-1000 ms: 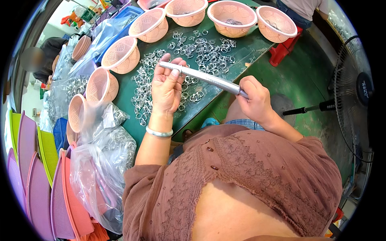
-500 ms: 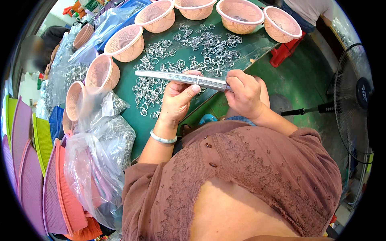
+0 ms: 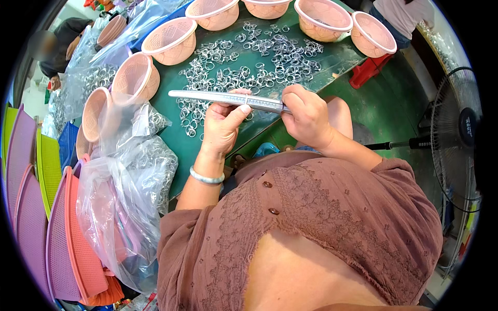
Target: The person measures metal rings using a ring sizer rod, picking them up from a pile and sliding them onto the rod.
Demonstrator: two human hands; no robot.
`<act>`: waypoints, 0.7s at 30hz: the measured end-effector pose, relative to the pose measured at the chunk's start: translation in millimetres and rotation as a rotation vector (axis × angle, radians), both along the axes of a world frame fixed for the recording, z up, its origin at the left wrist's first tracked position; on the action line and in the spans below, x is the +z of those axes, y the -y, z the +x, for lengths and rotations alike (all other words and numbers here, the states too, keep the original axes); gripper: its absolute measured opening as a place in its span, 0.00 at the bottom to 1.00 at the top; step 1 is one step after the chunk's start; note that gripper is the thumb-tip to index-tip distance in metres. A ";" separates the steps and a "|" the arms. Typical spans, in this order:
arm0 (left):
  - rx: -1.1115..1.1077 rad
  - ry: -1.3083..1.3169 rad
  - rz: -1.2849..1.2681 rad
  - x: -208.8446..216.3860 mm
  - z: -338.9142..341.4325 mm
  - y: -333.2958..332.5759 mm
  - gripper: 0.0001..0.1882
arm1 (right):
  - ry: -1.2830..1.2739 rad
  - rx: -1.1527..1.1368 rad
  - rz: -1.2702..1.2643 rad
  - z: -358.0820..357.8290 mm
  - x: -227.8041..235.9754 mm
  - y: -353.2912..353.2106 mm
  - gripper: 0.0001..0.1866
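Observation:
A long, tapered metal ring mandrel (image 3: 218,97) with graduation marks lies nearly level above the near part of the table, its narrow tip pointing left. My right hand (image 3: 306,115) is closed around its thick end. Around the shaft sits a thin silver ring (image 3: 247,98), which the thumb and fingers of my left hand (image 3: 224,127) pinch. The left fingertips are partly hidden behind the mandrel. Beyond it, many loose silver rings (image 3: 288,62) are scattered over the green table (image 3: 179,150).
Pink baskets (image 3: 168,44) curve along the table's far and left sides. Clear bags of rings (image 3: 150,160) lie at the left, beside purple and green baskets (image 3: 31,212). A red stool (image 3: 365,72) and a standing fan (image 3: 456,129) are at the right. Another person (image 3: 399,15) is at the far right.
The view has shifted slightly, so the baskets and loose rings appear higher and farther right. Both hands and the mandrel appear a little farther left. The grip of each hand looks the same.

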State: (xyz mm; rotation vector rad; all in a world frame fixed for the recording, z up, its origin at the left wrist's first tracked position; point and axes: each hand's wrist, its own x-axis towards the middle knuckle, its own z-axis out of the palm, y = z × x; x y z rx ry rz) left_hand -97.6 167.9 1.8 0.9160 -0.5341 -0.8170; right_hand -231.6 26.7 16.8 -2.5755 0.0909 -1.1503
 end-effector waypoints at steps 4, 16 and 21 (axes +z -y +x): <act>0.121 -0.025 -0.001 -5.9 -0.2 -8.7 0.12 | -0.111 0.098 0.121 3.9 4.9 -6.8 0.10; 0.301 -0.385 -0.248 8.7 63.4 -48.6 0.08 | -0.316 0.240 0.717 -14.4 -7.4 24.6 0.06; 0.408 -0.341 0.047 28.8 52.7 -42.2 0.08 | -0.311 0.445 1.536 -13.5 -3.5 40.6 0.08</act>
